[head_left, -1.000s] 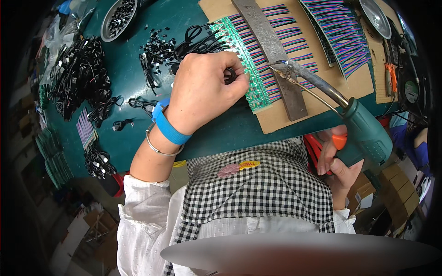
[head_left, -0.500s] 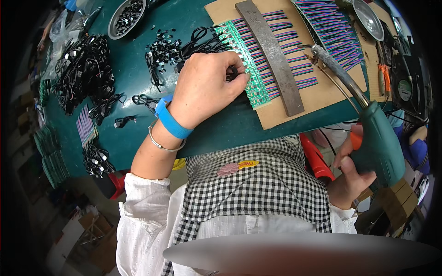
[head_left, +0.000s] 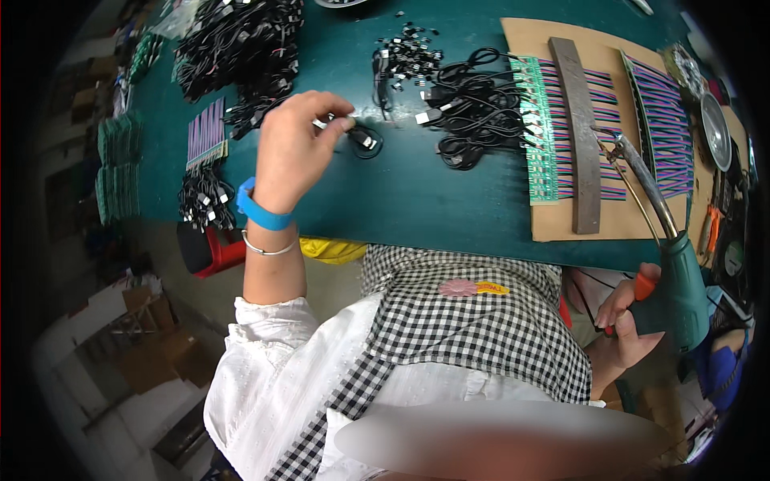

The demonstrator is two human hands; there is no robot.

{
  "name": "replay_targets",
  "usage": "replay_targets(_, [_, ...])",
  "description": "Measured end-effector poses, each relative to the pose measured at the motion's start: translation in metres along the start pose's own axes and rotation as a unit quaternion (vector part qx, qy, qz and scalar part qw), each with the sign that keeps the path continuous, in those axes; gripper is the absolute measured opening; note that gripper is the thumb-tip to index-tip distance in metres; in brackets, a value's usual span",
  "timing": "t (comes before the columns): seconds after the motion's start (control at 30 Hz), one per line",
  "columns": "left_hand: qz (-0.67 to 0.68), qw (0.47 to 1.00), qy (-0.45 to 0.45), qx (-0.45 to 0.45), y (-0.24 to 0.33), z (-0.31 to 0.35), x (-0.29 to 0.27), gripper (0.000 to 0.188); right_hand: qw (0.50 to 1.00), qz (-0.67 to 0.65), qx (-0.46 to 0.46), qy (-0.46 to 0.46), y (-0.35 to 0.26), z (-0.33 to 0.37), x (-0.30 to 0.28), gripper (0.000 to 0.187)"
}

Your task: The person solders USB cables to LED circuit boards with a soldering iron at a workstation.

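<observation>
My left hand [head_left: 297, 144] is over the table at left of centre, thumb and forefinger pinched on the light connector end of a black USB cable. Another coiled black cable [head_left: 367, 142] lies just beside its fingertips. My right hand [head_left: 626, 325] is low at the right, closed round a green soldering gun [head_left: 683, 297] with an orange trigger; the gun hides part of the grip. Its tip points up over a row of green circuit boards [head_left: 539, 136], whose striped wires run under a rusty metal bar [head_left: 579, 152] on a brown board [head_left: 553, 231].
Black cables [head_left: 477, 112] lie against the circuit boards' left side. Small black parts [head_left: 413, 56] are scattered at the back. A big cable heap [head_left: 241, 48] fills the far left. More wired boards [head_left: 662, 120], a metal dish [head_left: 715, 132] and orange-handled pliers [head_left: 710, 228] are at the right.
My left hand has left the circuit boards and moved left to the loose cables. The view has shifted left. My right hand still holds the soldering gun.
</observation>
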State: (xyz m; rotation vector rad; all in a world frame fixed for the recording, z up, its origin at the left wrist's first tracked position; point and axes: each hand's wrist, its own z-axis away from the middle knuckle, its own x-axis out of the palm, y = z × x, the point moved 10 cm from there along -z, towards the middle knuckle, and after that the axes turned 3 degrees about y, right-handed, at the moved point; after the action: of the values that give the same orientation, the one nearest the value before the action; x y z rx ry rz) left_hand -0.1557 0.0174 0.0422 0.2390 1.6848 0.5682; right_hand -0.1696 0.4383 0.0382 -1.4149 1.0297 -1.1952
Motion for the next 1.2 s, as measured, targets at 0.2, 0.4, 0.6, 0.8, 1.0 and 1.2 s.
replay_targets(0.2, [-0.067,0.987,0.079,0.121,0.029,0.005,0.012,0.018,1.000,-0.006,0.002,-0.019,0.008,-0.002,0.013,0.064])
replay_targets(0.4, [-0.072,0.956,0.093,0.268,0.049,-0.010,0.021,0.015,0.999,-0.025,0.011,-0.027,0.008,-0.003,0.022,0.064])
replay_targets(0.6, [0.120,0.931,0.098,0.332,0.130,0.002,0.019,0.021,0.998,-0.055,0.031,-0.016,0.017,-0.010,0.036,0.056])
replay_targets(0.8, [0.290,0.912,-0.071,0.280,0.190,0.025,0.065,0.050,0.993,-0.091,0.032,-0.074,0.026,-0.035,0.075,0.059])
replay_targets(1.0, [0.292,0.910,-0.115,0.271,0.209,0.029,0.087,0.043,0.997,-0.050,-0.052,-0.006,0.017,-0.040,0.062,0.034])
replay_targets(1.2, [0.332,0.915,-0.117,0.200,0.203,0.030,0.098,0.013,0.954,0.251,-0.142,-0.084,0.004,-0.027,0.075,0.049])
